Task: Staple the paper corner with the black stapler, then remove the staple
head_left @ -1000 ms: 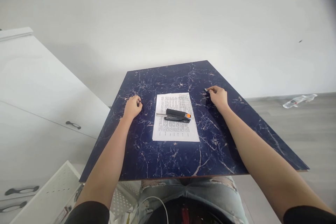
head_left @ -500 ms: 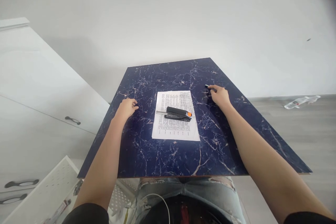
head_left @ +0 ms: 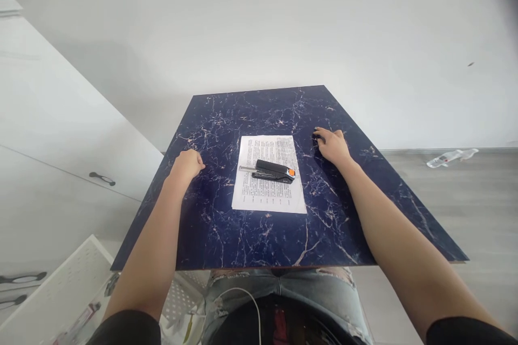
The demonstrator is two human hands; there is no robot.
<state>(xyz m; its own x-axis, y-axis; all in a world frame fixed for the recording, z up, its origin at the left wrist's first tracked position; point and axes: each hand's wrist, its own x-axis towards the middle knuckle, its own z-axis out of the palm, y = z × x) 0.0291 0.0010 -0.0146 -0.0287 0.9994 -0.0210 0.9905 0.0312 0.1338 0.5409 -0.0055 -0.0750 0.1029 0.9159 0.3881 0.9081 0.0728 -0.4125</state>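
Both arms reach across a dark blue, marble-patterned worktop (head_left: 265, 242), where a black stapler (head_left: 275, 171) with an orange patch lies on printed paper (head_left: 269, 202), midway between the hands. A slim metal strip (head_left: 246, 169) juts from the stapler's left end. To the right of the sheets, the right hand (head_left: 335, 146) keeps its fingers bent in a partly closed grip; whether the dark spot at the fingertips is something held cannot be told. The left hand (head_left: 186, 164), well apart from the paper, curls its fingers loosely, its grip turned from view and its contents impossible to tell. Clear plastic packaging (head_left: 452, 157) lies on the floor (head_left: 453, 205) at right.
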